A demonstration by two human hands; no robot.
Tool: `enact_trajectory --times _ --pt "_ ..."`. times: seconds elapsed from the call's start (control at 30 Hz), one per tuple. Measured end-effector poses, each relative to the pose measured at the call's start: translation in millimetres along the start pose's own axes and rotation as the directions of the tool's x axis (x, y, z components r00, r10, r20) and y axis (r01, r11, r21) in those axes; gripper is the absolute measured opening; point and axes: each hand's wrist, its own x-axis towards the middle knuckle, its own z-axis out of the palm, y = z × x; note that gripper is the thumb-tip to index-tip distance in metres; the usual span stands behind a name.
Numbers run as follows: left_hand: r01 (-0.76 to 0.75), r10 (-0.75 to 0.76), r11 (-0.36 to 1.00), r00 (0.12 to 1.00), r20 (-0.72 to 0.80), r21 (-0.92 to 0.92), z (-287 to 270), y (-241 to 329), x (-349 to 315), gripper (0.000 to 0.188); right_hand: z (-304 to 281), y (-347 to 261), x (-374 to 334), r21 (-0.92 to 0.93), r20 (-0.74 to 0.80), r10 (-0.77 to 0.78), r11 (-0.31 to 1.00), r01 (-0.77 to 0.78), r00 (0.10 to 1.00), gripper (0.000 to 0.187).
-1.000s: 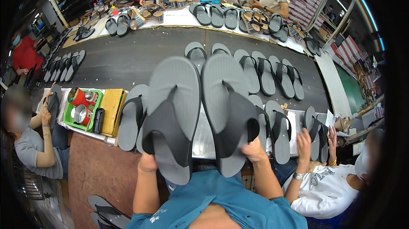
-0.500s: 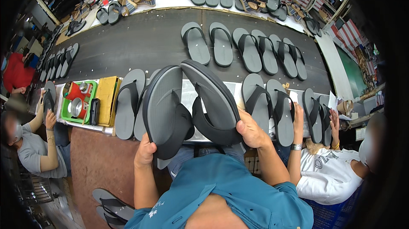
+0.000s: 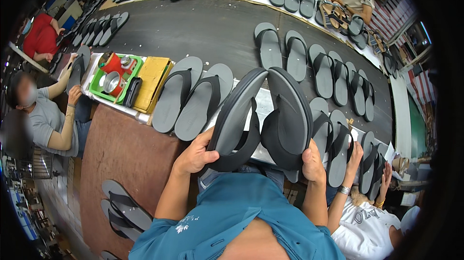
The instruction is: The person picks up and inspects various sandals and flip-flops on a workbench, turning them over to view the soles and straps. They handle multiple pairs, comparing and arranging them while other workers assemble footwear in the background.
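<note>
Two grey flip-flops with black straps are held up in front of me, their upper ends leaning together. My left hand (image 3: 195, 156) is closed on the lower side of the left flip-flop (image 3: 228, 132), its thumb by the strap. My right hand (image 3: 314, 164) grips the lower outer edge of the right flip-flop (image 3: 291, 115). Both straps sit toward the lower ends, and the footbeds face partly toward each other. Just left of them, a pair of flip-flops (image 3: 205, 103) lies on the bench edge. Another pair (image 3: 333, 137) lies to their right, partly hidden.
A green tray (image 3: 99, 88) with red and metal cans stands left beside a yellow folder (image 3: 153, 86). Several flip-flops lie along the dark conveyor belt (image 3: 193, 28). Co-workers sit close on both sides; one handles a flip-flop (image 3: 77, 69) at left. More footwear covers the far table.
My view has turned left, so the surroundings appear shifted right. The held flip-flops have tilted, their upper ends still together. The left footbed now faces more toward the right one.
</note>
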Motion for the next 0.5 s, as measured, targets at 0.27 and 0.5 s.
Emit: enact_trajectory --times 0.27,0.5 --pt "-0.158 0.158 0.987 0.979 -0.127 0.012 13 -10 13 0.087 2 -2 3 0.007 -0.08 0.038 0.999 -0.037 0.996 0.087" --pt "-0.584 0.393 0.803 0.665 -0.636 -0.115 34 -5 56 0.087 -8 78 -9 -0.042 -0.781 -0.27 0.922 0.384 0.563 0.059"
